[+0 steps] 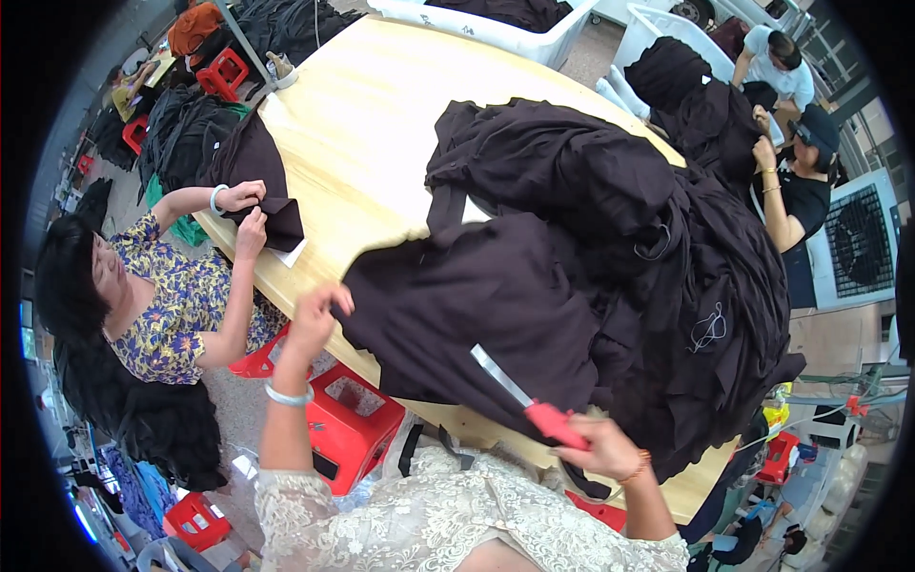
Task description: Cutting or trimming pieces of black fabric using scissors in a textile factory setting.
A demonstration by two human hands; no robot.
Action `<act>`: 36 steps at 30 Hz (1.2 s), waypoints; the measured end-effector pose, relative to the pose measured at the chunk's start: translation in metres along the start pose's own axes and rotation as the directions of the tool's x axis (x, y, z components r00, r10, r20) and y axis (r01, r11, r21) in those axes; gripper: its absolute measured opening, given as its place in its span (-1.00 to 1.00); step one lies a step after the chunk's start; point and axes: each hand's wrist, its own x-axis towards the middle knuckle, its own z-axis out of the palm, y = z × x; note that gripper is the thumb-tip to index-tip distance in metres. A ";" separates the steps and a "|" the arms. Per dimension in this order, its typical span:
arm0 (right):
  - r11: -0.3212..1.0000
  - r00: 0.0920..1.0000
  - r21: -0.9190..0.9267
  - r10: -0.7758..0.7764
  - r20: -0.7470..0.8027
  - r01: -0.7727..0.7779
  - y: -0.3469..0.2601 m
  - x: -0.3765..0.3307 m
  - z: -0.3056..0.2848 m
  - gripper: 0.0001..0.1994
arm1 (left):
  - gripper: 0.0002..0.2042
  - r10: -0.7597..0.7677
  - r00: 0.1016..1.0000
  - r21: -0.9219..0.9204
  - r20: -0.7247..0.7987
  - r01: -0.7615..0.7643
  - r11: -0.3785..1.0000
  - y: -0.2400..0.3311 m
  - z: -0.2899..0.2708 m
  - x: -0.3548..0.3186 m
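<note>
A dark purple-black garment [477, 286] lies spread on the near part of the table in front of me. My left hand [319, 315], slightly blurred, has its fingers pinched at the garment's left edge. In my right hand [610, 448] is a red-handled tool [556, 424] with a long, straight silver blade. Its blade is over the lower part of the cloth, pointing up and to the left; whether it touches the fabric I cannot tell. Beyond and to the right, a big heap of the same dark cloth [591, 181] carries a loose tangle of pale thread [708, 329].
A pale wooden table [381, 105] spans the middle. At its left edge a co-worker [181, 296] handles dark cloth [253, 162]; another co-worker [810, 181] does so at the far right. White bins [562, 43] stand behind. Red stools [353, 419] are below the table's left edge.
</note>
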 end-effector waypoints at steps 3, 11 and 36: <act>0.970 0.983 -0.168 0.184 0.024 -0.178 0.010 0.002 0.043 -0.75 | -0.89 -0.135 0.990 0.592 -0.051 0.139 0.794 -0.049 0.021 -0.063; 0.928 0.851 -0.327 -0.021 -0.525 -0.179 0.060 0.095 0.015 -0.55 | -0.43 0.032 0.977 0.549 -0.212 0.092 0.831 -0.071 0.077 -0.050; 0.798 0.880 -0.392 0.470 -0.070 -0.457 0.062 -0.024 0.049 -0.42 | -0.83 -0.019 0.984 0.600 -0.180 0.125 0.790 -0.111 0.074 -0.002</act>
